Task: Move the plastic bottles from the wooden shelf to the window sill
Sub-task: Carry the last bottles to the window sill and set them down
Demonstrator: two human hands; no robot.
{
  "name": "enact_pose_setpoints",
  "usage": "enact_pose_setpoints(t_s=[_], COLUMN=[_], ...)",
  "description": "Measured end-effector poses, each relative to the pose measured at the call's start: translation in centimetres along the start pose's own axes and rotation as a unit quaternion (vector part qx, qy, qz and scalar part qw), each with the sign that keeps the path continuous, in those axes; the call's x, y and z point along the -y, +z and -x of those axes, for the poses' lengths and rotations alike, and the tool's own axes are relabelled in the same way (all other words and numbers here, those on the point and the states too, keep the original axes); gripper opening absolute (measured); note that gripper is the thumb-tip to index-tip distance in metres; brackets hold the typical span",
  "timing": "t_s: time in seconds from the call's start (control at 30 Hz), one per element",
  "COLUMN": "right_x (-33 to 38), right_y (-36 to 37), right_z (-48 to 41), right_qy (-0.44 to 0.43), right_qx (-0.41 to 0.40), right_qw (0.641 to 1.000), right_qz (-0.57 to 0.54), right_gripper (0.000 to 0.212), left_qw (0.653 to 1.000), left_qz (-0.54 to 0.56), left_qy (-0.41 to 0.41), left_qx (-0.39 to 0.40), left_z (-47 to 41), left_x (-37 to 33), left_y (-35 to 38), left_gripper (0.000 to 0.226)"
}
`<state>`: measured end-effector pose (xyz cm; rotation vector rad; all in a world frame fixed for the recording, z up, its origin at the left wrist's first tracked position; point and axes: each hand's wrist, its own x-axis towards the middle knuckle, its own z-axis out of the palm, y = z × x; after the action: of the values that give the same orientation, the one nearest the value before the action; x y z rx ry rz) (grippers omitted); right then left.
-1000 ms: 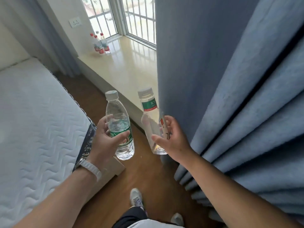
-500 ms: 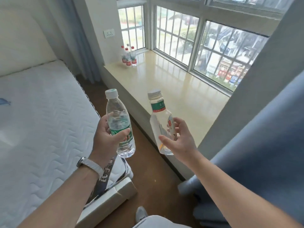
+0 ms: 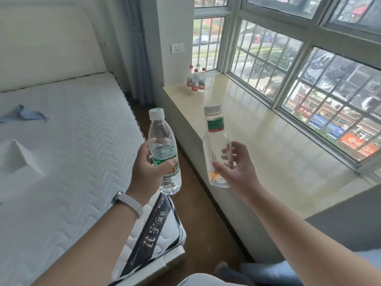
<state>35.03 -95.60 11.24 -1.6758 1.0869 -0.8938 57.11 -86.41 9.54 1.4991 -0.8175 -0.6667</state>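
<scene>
— Window sill (image 3: pixel 257 141), far corner: what's logged?
— Four red-labelled bottles (image 3: pixel 195 80), upright, clustered.
— Left hand (image 3: pixel 147 172)?
— I see its fingers wrapped around a green-labelled bottle (image 3: pixel 164 150), upright, above the floor beside the bed (image 3: pixel 61 151).
— Right hand (image 3: pixel 237 172)?
— Fingers closed on a square clear bottle (image 3: pixel 215 145), near the sill edge.

Clear round bottle (image 3: pixel 164 151), white cap, green label: standing upright in the air, sitting in the left hand (image 3: pixel 148 170)'s grasp over the floor gap.
Clear square-shouldered bottle (image 3: pixel 216 147), silver cap, green neck band: leaning slightly, being held by the right hand (image 3: pixel 237 172) at the window sill (image 3: pixel 268 145)'s near edge.
Red-capped bottles (image 3: pixel 195 79), red labels: standing clustered upright at the sill's far corner.
</scene>
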Motion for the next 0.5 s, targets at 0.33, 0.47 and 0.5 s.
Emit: enact_pose_setpoints(t_s=[0.33, 0.47, 0.5], right_x=[-1.0, -1.6, -1.8], right_y=[4.7, 5.8, 5.8], right_z=[-10.5, -16.2, -17.8], right_qy=[0.02, 0.016, 0.015], right_qx=[0.038, 0.073, 0.078], right_qw=[0.999, 0.997, 0.996], right_qz=[-0.013, -0.03, -0.03], right_gripper=[0.066, 0.062, 0.061], left_qw=[0.996, 0.993, 0.992], left_qz=[-0.027, -0.037, -0.041], left_qy=[-0.021, -0.027, -0.031], left_qx=[-0.08, -0.11, -0.115], left_z=[-6.6, -10.8, -12.1], left_x=[0.7, 0.9, 0.8], left_y=[-1.8, -0.7, -0.2], left_gripper=[0.057, 0.054, 0.055])
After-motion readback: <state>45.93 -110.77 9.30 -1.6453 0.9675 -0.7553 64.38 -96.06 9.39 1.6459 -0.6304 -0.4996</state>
